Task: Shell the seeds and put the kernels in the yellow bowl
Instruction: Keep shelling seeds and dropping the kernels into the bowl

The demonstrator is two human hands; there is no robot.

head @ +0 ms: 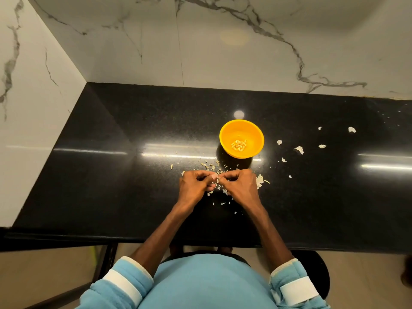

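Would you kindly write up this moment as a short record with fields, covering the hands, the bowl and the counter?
counter: black, glossy
left hand: fingers curled, pinching a seed that is barely visible
right hand: fingers curled, pinching the same seed
yellow bowl: upright on the counter, beyond the hands, untouched
kernels: small heap at the bowl's bottom
shell bits: scattered around the hands and right of the bowl
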